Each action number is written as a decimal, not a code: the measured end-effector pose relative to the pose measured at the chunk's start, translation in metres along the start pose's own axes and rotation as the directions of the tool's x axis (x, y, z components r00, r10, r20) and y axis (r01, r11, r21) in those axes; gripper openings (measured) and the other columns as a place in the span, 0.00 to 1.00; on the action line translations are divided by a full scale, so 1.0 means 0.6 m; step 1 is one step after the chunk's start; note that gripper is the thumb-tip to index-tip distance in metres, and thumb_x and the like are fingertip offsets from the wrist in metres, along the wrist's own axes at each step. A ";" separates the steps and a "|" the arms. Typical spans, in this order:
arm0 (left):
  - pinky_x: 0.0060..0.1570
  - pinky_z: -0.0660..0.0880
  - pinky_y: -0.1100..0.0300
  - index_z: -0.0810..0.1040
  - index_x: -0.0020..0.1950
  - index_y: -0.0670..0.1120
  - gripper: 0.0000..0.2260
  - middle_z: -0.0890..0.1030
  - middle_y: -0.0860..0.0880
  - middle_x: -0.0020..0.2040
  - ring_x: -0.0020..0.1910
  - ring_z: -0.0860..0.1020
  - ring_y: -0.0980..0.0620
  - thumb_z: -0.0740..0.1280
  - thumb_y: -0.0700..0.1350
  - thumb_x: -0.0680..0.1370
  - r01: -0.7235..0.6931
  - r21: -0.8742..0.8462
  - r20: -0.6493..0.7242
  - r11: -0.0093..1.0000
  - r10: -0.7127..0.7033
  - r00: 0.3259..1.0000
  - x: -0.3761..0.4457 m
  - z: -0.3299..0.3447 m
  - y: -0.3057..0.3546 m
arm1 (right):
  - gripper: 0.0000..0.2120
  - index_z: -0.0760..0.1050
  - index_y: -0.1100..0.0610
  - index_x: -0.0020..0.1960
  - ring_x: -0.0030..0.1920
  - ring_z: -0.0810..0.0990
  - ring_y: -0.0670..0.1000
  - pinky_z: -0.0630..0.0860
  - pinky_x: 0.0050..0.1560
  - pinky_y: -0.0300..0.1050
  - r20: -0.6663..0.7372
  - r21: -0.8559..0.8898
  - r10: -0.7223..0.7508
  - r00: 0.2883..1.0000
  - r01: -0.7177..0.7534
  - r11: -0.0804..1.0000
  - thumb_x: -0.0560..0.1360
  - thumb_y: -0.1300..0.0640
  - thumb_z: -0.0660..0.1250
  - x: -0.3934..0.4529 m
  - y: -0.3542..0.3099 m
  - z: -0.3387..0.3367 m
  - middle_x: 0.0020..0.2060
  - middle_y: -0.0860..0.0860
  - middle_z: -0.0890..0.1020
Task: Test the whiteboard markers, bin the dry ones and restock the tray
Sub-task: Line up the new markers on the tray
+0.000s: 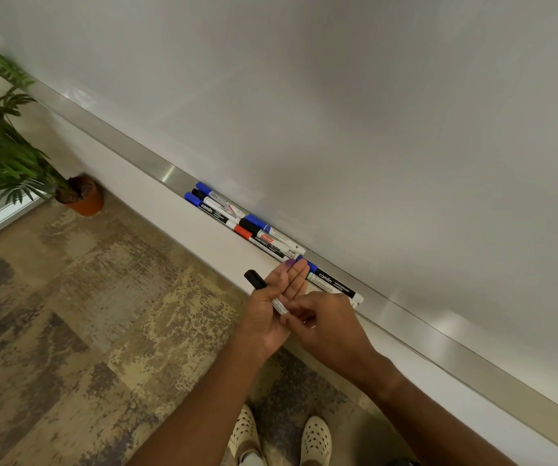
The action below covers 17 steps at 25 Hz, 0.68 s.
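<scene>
A person's left hand (pixel 272 302), palm up with fingers mostly straight, cradles a black-capped marker (pixel 266 292) under the thumb, its cap pointing up and left past the palm's edge over the floor (pixel 69 314). The right hand (pixel 321 319) meets it from the right, fingertips curled and pinching the marker's lower, white end; the two hands touch just in front of the tray (pixel 439 338). The left fingertips reach almost to the tray's front lip, next to a blue-capped marker (pixel 333 280) lying there, with a paler one just beside it. Further left along the tray sits a cluster of markers (pixel 244 223), blue, black and red caps packed side by side and end to end, well apart from the hands' grip. The metal tray runs diagonally from upper left to lower right beneath the whiteboard (pixel 371 112), bare on both sides of the pens. Below lies patterned floor, open to the left, where a potted plant (pixel 79 193) stands in the corner; two perforated shoes (pixel 314 438) show at the bottom edge.
</scene>
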<state>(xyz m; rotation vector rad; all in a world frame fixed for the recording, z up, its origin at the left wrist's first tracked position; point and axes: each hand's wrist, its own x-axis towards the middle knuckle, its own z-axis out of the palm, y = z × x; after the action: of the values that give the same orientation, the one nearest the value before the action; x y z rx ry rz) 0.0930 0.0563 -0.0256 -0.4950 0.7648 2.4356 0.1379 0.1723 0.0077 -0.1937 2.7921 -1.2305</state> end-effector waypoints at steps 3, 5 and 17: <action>0.64 0.69 0.58 0.68 0.71 0.40 0.23 0.77 0.42 0.65 0.65 0.75 0.49 0.61 0.41 0.76 -0.004 0.008 -0.007 1.000 0.004 1.000 0.001 -0.002 -0.004 | 0.09 0.83 0.49 0.54 0.39 0.81 0.43 0.80 0.43 0.38 0.017 -0.008 -0.007 1.000 0.007 1.000 0.76 0.52 0.69 0.001 0.000 0.001 0.41 0.44 0.85; 0.66 0.67 0.56 0.68 0.71 0.40 0.23 0.78 0.42 0.64 0.65 0.75 0.49 0.63 0.41 0.75 0.003 0.010 -0.008 1.000 -0.003 1.000 0.000 -0.005 -0.006 | 0.09 0.83 0.50 0.54 0.38 0.81 0.44 0.80 0.43 0.41 0.032 -0.032 0.008 0.999 -0.007 0.999 0.76 0.53 0.68 0.001 0.001 0.001 0.41 0.45 0.85; 0.71 0.61 0.50 0.60 0.76 0.52 0.34 0.64 0.50 0.75 0.73 0.62 0.52 0.68 0.55 0.74 -0.243 0.970 0.214 0.013 0.436 0.874 -0.017 -0.033 0.020 | 0.10 0.82 0.50 0.52 0.38 0.79 0.53 0.77 0.36 0.45 -0.213 -0.451 0.181 0.960 -0.261 0.854 0.77 0.53 0.63 0.027 0.061 -0.052 0.42 0.49 0.84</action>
<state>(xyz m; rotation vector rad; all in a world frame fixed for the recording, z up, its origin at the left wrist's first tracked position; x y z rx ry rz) 0.0975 0.0323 -0.0309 0.1464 2.5833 1.5096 0.1147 0.2172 0.0010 0.2101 3.0991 -0.5121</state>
